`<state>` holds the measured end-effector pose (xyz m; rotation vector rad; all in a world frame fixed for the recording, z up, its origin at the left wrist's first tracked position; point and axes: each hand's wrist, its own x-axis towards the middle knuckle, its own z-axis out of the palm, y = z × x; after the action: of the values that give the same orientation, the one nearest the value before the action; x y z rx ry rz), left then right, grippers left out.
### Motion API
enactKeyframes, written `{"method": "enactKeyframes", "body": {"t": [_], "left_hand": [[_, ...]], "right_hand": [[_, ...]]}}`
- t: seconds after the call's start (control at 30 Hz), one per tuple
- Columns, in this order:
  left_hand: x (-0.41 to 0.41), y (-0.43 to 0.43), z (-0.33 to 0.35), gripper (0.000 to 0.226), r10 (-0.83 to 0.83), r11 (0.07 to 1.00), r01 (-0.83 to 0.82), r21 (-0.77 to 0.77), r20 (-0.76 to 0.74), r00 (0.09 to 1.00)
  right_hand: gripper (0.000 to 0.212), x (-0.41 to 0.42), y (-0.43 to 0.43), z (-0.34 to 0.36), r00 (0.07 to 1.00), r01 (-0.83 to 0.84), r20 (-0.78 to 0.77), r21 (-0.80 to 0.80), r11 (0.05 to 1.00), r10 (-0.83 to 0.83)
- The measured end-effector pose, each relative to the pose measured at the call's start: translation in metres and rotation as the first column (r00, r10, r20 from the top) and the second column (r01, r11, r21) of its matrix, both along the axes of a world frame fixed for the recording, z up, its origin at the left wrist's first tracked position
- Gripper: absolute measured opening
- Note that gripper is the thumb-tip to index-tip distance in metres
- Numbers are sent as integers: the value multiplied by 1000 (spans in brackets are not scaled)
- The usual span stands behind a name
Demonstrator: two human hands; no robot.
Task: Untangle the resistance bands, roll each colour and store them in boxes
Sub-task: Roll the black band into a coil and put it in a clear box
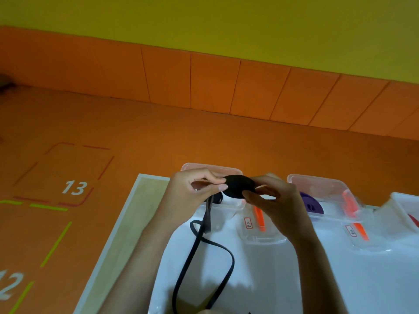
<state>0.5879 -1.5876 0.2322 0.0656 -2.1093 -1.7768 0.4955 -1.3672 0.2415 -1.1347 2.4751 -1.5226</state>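
Black resistance band: partly rolled disc, held above the counter before the leftmost box. The left hand pinches its edge; the right hand, fingers curled, grips the other side. Loose tail: unrolled, trailing over the counter. Purple roll: stored in the middle box. Red band: in the right box. Remaining, apparently: finish rolling the black band and box it.

white table – boxes, black band
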Motion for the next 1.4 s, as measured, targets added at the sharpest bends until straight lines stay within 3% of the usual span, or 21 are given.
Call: {"method": "enactKeyframes", "body": {"t": [0.07, 0.13, 0.27, 0.43, 0.6, 0.73, 0.9, 1.0, 1.13, 1.2, 1.3, 1.4], "left_hand": [[1, -2, 1, 12, -13, 994, 12, -109, -13, 1000], [2, -2, 3, 13, -32, 995, 29, -92, -28, 999], [0, 4, 4, 17, -49, 987, 58, 148, -66, 997], [0, 3, 2, 22, -38, 979, 46, 199, -44, 998], [-2, 5, 5, 23, 12, 986, -4, 164, -46, 999], [-5, 13, 2, 20, 93, 987, -91, 134, -10, 996], [-9, 21, -5, 19, 167, 942, -157, 297, -9, 986], [-11, 20, -9, 16, 165, 945, -150, 289, -29, 986], [-7, 14, -4, 24, 46, 980, -35, 197, -54, 997], [-7, 9, -1, 24, 42, 996, -38, 82, -54, 998], [-6, 8, 0, 29, 22, 1000, -22, -5, -36, 999], [-6, 19, 3, 22, 42, 991, -38, 130, -22, 999]], "right_hand": [[43, -3, 2, 8, 999, 17, -31, -11, 1000, -17], [40, -4, 5, 14, 1000, 4, -10, -23, 1000, -4], [26, 2, 3, 17, 947, -11, 307, -249, 969, 90], [29, 4, -2, 7, 840, 5, 519, -301, 954, 159], [32, 7, -7, 1, 816, -71, 546, -232, 970, 190], [25, 9, -16, 1, 851, -94, 506, -120, 988, 142], [20, 10, -18, 1, 787, -30, 591, -248, 968, 176], [21, 9, -20, -4, 795, -8, 578, -292, 956, 183], [26, 12, -21, -7, 754, -23, 606, -363, 932, 255], [27, 9, -18, -6, 766, -79, 601, -264, 961, 228], [28, 5, -15, -3, 857, -108, 506, -5, 994, 95], [32, 8, -18, 3, 858, -39, 505, -119, 992, 94]]}}
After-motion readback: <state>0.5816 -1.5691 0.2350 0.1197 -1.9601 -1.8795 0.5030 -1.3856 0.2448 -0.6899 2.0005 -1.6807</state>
